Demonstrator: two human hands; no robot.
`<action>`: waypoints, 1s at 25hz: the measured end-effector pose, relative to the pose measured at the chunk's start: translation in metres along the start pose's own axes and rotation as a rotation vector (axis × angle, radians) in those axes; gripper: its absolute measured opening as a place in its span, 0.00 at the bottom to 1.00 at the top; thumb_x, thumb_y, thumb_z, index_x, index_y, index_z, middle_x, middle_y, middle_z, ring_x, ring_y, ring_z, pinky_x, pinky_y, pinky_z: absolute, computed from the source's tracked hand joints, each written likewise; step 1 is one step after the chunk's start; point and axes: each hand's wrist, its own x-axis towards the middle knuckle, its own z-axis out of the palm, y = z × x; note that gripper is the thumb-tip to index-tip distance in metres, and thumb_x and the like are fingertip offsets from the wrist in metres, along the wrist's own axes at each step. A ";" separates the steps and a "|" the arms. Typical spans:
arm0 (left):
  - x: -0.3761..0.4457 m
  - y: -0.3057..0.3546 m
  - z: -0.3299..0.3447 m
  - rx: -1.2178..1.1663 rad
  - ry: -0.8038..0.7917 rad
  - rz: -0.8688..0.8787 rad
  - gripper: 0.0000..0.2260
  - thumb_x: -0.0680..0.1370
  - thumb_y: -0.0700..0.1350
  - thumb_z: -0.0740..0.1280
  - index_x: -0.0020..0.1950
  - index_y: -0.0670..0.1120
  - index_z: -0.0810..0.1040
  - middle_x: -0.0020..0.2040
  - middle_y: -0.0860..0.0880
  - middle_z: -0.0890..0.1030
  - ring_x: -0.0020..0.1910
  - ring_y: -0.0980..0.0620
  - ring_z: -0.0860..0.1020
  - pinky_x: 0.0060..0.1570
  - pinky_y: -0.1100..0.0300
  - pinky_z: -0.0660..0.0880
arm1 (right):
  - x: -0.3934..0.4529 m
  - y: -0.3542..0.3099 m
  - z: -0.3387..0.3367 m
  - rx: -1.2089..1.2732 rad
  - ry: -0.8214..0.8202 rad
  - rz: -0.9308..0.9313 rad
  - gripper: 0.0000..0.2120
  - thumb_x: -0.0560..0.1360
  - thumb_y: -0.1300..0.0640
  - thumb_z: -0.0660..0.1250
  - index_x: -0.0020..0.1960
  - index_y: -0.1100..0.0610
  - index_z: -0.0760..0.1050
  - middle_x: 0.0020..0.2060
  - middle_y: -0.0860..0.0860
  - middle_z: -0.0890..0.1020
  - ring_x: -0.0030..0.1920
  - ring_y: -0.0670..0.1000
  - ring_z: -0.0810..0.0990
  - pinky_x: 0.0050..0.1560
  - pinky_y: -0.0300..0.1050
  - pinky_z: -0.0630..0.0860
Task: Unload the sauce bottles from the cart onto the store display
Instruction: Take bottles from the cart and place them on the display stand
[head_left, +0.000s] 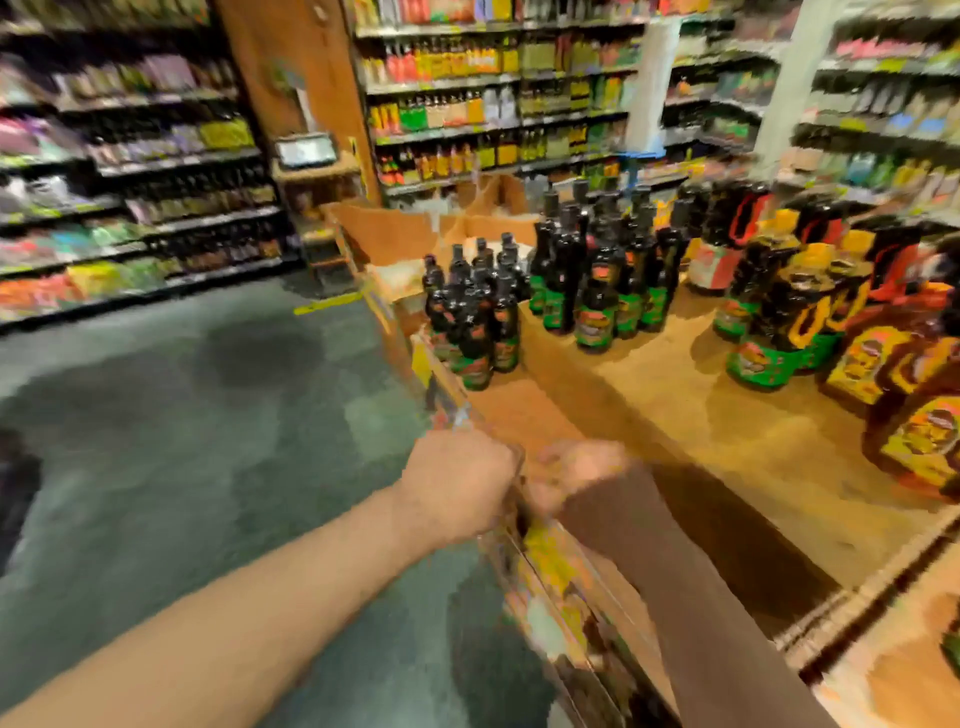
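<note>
Dark sauce bottles (475, 317) upright in wooden display (675, 415); both hands' fingers' state blurred, unclear.

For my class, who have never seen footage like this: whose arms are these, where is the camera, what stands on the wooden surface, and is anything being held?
There is one picture, taken by a wide-angle camera worn on a person's head, looking forward and down. The arms are that person's own. The left hand curls over the front edge of the wooden display. The right hand is beside it, too blurred to tell its grip. Neither holds a bottle. On the display stand small dark sauce bottles, taller dark bottles and larger jugs to the right. Store shelves fill the background.
</note>
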 end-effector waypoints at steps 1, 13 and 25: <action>-0.035 -0.017 0.005 -0.009 -0.005 -0.076 0.14 0.78 0.52 0.61 0.59 0.48 0.76 0.51 0.45 0.82 0.53 0.41 0.80 0.44 0.52 0.77 | 0.004 -0.034 0.006 0.088 -0.040 -0.022 0.10 0.74 0.49 0.66 0.45 0.54 0.81 0.38 0.52 0.83 0.41 0.55 0.82 0.39 0.44 0.77; -0.371 -0.125 0.038 -0.154 -0.060 -1.062 0.16 0.77 0.58 0.63 0.60 0.52 0.76 0.51 0.46 0.82 0.54 0.42 0.80 0.46 0.52 0.76 | -0.016 -0.374 0.060 0.360 -0.245 -0.818 0.16 0.71 0.41 0.67 0.53 0.50 0.81 0.43 0.53 0.84 0.50 0.55 0.81 0.48 0.46 0.75; -0.592 -0.050 0.074 -0.237 -0.028 -1.997 0.17 0.77 0.59 0.63 0.60 0.50 0.74 0.54 0.49 0.80 0.54 0.45 0.78 0.46 0.52 0.76 | -0.137 -0.592 0.111 0.352 -0.703 -1.567 0.13 0.72 0.43 0.68 0.51 0.50 0.80 0.31 0.43 0.72 0.37 0.45 0.74 0.35 0.43 0.67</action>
